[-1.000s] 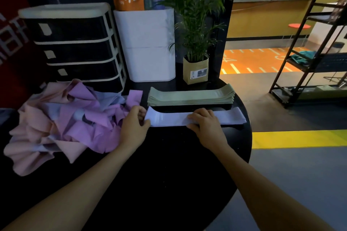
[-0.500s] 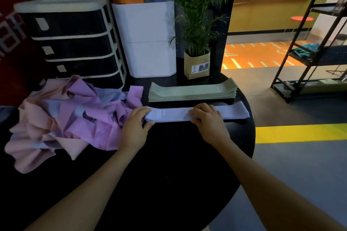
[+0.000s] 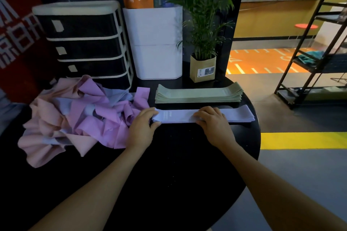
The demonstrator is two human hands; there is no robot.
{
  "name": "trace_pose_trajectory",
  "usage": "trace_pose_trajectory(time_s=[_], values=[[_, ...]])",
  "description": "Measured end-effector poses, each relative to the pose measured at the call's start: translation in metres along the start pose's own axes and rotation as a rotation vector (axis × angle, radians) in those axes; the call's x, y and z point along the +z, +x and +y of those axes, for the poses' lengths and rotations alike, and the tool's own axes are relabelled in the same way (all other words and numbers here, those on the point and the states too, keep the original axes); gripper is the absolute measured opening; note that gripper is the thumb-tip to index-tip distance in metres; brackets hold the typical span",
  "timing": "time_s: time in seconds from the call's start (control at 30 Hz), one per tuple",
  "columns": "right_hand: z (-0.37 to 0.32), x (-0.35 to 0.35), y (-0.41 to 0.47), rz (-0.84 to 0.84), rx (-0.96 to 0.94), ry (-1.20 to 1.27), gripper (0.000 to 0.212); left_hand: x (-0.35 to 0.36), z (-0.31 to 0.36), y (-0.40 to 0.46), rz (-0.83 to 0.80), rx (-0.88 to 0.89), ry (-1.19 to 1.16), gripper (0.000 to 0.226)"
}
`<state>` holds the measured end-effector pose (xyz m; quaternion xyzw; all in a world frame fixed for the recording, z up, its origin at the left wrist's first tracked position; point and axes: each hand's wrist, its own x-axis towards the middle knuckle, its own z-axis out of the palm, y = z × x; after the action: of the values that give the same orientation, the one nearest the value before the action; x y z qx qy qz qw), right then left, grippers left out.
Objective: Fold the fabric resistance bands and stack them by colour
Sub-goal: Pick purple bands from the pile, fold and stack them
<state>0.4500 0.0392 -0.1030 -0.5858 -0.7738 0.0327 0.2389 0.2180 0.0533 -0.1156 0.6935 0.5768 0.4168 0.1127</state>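
A pale lavender fabric band (image 3: 178, 115) lies flat and lengthwise on the black round table (image 3: 178, 155), just in front of a neat stack of folded green bands (image 3: 199, 94). My left hand (image 3: 142, 127) pinches the lavender band's left end, fingers on top and thumb at the near edge. My right hand (image 3: 212, 122) holds the band near its middle with curled fingers, thumb at the near edge. The band's right end reaches the table's right rim. A loose pile of pink, purple and lavender bands (image 3: 75, 114) lies to the left, touching my left hand.
Behind the bands stand a black drawer unit (image 3: 82, 43), a white bin (image 3: 155, 43) and a potted plant (image 3: 202, 67). The table edge drops off on the right above a grey floor with a yellow stripe (image 3: 300, 139). A black metal shelf (image 3: 315, 52) stands far right.
Both hands stay on the lavender band. My left thumb has come round to the band's near edge, and the band has flattened slightly in front of the green stack.
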Motion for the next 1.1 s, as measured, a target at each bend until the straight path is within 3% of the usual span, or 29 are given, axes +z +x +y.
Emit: trace_pose_trajectory(time_s=[0.33,0.47,0.6,0.87,1.1], values=[[-0.015,-0.005,0.002,0.004,0.004,-0.034,0.028,-0.010,0.012,0.001,-0.007,-0.006,-0.015,0.028],[-0.051,-0.006,0.022,-0.002,-0.050,0.031,0.029,-0.031,0.021,0.014,-0.035,0.067,-0.033,0.022],[-0.095,0.000,0.054,0.038,-0.086,0.157,0.025,-0.068,0.012,0.028,0.038,0.099,0.023,0.021],[-0.164,0.028,0.109,-0.033,-0.153,0.254,0.029,-0.152,-0.048,0.038,0.064,-0.043,0.265,0.026],[-0.193,0.054,0.144,-0.137,-0.125,0.267,0.032,-0.175,-0.087,0.039,0.023,-0.127,0.361,0.037]])
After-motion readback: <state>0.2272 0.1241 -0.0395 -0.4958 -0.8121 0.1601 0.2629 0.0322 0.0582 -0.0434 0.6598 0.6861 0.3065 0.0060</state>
